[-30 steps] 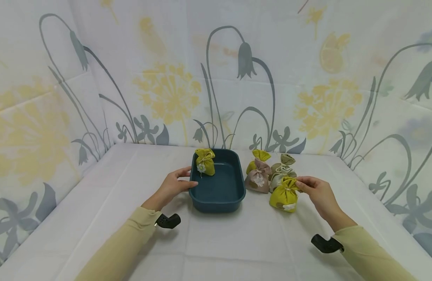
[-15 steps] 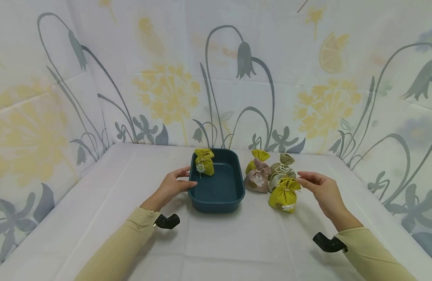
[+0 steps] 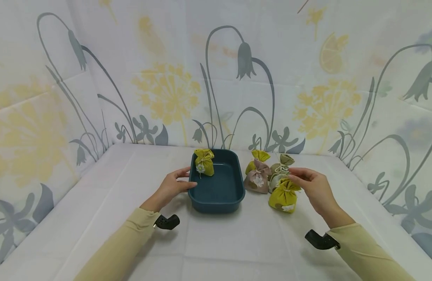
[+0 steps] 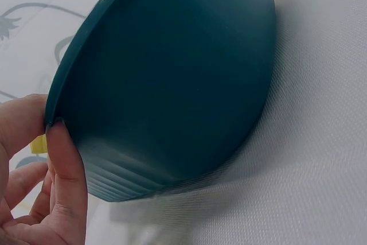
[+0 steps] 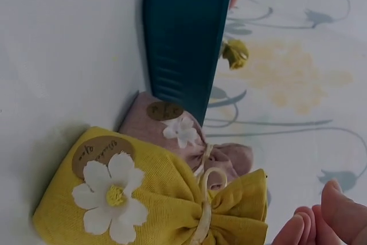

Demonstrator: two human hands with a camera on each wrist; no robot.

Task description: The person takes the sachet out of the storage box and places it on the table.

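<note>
- Movement since a second ago — the right hand (image 3: 312, 187) then had its fingertips at the tied neck of the nearest yellow-green pouch (image 3: 284, 195); half a second ago it had drawn back with fingers spread, and now it has come forward again and hovers just above that pouch's gathered top, fingers loosely curved, holding nothing.
- Judged from that, the pouch has been let go and not yet picked up again; it stands upright on the bench (image 3: 216, 242) just under the right fingertips, in the same spot as before.
- Left hand (image 3: 174, 184) is unchanged across the frames: thumb and fingers rest against the near-left wall of the dark teal tray (image 3: 217, 199); in the left wrist view the thumb (image 4: 66, 170) presses flat along the tray's side just below the rim, not curled round it.
- One yellow-green pouch in the tray (image 3: 204, 162) sits in the far corner, just beyond the left hand's fingertips, with a white flower on its front.
- Between the tray and the right hand stands a cluster — a mauve pouch (image 3: 258, 177), another yellow-green one behind it (image 3: 259, 157) and a beige pouch (image 3: 282, 166) — touching one another.
- Labels: in the right wrist view the nearest pouch carries a round brown tag (image 5: 103, 154) above a white fabric flower (image 5: 112, 196), with cursive writing too small to read; the mauve pouch has a similar tag (image 5: 164, 110), also illegible.
</note>
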